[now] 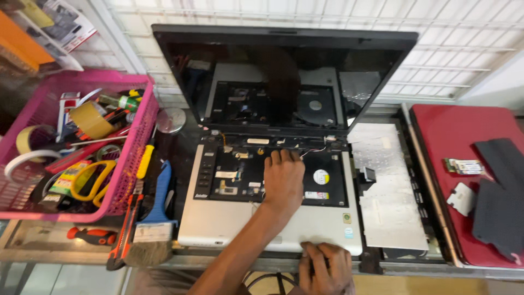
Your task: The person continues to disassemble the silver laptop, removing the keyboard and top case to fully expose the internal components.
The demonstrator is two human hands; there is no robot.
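Observation:
A silver laptop lies open on the bench with its keyboard taken out, so the dark inner board shows. My left hand reaches in from the lower left, palm down. Its fingertips rest on the parts just below the hinge, near thin wires, and it holds nothing that I can see. My right hand curls over the laptop's front edge at the bottom of the view. The black screen stands upright behind. The removed keyboard lies face down just right of the laptop.
A pink basket at left holds tape rolls, yellow scissors and small tools. Beside it lie a blue-handled brush, an orange utility knife and a screwdriver. A red laptop with black pieces lies at right.

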